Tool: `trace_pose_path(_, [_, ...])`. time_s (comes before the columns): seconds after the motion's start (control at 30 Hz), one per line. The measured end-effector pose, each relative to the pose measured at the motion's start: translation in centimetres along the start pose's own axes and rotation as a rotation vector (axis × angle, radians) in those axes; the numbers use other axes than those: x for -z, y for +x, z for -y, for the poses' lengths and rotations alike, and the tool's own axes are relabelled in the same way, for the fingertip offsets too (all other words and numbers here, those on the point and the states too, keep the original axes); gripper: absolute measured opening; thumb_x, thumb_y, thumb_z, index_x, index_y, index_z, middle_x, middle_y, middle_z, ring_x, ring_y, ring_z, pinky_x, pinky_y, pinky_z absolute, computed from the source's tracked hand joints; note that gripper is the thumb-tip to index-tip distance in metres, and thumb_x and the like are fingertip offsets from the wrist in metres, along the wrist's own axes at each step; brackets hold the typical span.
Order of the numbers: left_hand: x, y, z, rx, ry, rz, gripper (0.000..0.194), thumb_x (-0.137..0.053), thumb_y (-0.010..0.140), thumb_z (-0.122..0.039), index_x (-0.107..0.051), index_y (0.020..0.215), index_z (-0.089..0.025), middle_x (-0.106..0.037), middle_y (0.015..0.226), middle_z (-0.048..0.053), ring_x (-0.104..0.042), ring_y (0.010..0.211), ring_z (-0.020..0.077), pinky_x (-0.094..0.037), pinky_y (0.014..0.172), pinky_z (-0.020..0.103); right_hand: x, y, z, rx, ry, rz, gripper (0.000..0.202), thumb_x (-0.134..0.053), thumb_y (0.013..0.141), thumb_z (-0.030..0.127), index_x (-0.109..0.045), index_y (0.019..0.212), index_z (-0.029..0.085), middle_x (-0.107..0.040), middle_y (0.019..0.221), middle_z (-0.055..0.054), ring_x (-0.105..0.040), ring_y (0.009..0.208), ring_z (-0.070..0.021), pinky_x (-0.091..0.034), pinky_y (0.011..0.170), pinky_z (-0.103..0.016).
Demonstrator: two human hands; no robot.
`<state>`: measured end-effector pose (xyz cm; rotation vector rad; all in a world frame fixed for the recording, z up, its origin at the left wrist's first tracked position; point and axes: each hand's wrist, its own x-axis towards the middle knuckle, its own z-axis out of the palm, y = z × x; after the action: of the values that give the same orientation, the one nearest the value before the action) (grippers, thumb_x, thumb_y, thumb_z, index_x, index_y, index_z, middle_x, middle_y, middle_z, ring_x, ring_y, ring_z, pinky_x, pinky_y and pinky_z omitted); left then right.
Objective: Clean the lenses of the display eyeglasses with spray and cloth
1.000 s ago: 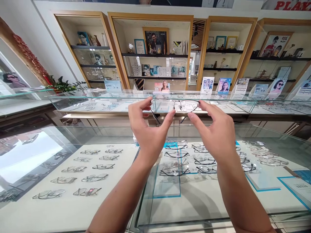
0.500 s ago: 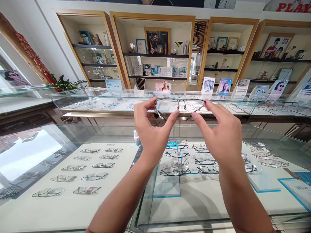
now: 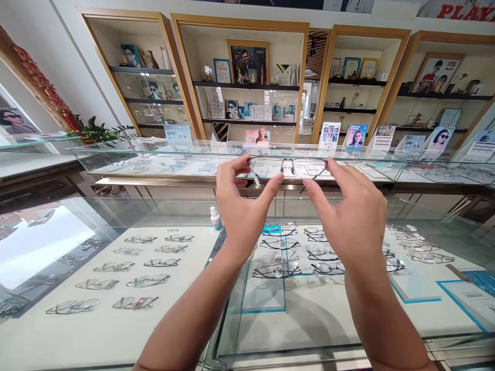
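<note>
Left of the left hand (image 3: 243, 206), spectacles (image 3: 148, 280) lie in rows. That hand pinches one end of the glasses (image 3: 266, 166), already lifted and seemingly unfolded between both hands, not yet set down. The right hand (image 3: 353, 216) pinches their other end.

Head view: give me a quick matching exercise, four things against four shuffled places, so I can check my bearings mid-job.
Things
1. dark-rimmed eyeglasses with clear lenses
2. small white bottle with a blue label
3. leafy green plant
4. large red lettering

Places
A. upper right corner of the picture
B. left side, beside a bunched red decoration
C. held between left hand and right hand
D. just left of the left hand in the picture

Pairs: 1-C, 2-D, 3-B, 4-A
</note>
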<state>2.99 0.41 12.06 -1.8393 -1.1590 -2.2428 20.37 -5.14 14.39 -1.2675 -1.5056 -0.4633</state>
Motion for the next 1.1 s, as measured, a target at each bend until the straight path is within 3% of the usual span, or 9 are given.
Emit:
trace_pose_path(0.47, [-0.07, -0.04, 0.05, -0.009, -0.013, -0.013, 0.057, -0.089, 0.084, -0.049, -0.063, 0.130, -0.028, -0.068, 0.128, 0.009, -0.067, 0.113, 0.0232, -0.054, 0.093, 0.038, 0.06, 0.05, 0.09, 0.016, -0.018, -0.002, 0.047, -0.058, 0.103, 0.055, -0.075, 0.134, 0.024, -0.081, 0.120, -0.013, -0.072, 0.113, -0.0354, -0.057, 0.097, -0.051])
trace_pose_path(0.67, [-0.09, -0.17, -0.31, -0.033, 0.022, -0.029, 0.056, -0.088, 0.085, -0.048, -0.062, 0.131, -0.028, -0.067, 0.127, 0.008, -0.066, 0.114, 0.0234, -0.055, 0.092, 0.037, 0.08, 0.07, 0.19, -0.004, -0.005, 0.032, 0.047, -0.059, 0.103, 0.052, -0.074, 0.136, 0.023, -0.080, 0.125, -0.014, -0.072, 0.115, -0.0358, -0.056, 0.098, -0.052])
trace_pose_path(0.9, [0.07, -0.33, -0.55, -0.096, 0.106, -0.082, 0.059, -0.088, 0.085, -0.049, -0.061, 0.132, -0.026, -0.065, 0.125, 0.008, -0.064, 0.112, 0.0240, -0.055, 0.091, 0.038, 0.29, 0.27, -0.07, -0.035, 0.097, 0.102, 0.043, -0.058, 0.103, 0.053, -0.076, 0.132, 0.026, -0.081, 0.123, -0.012, -0.075, 0.105, -0.0332, -0.058, 0.094, -0.051])
trace_pose_path(1.1, [0.06, -0.28, -0.37, -0.101, 0.107, -0.076, 0.058, -0.088, 0.085, -0.050, -0.062, 0.132, -0.027, -0.065, 0.125, 0.009, -0.064, 0.112, 0.0242, -0.056, 0.092, 0.039, 0.08, 0.24, -0.41, -0.064, 0.143, 0.094, 0.042, -0.062, 0.101, 0.051, -0.077, 0.133, 0.027, -0.081, 0.125, -0.012, -0.075, 0.115, -0.0364, -0.059, 0.098, -0.056])
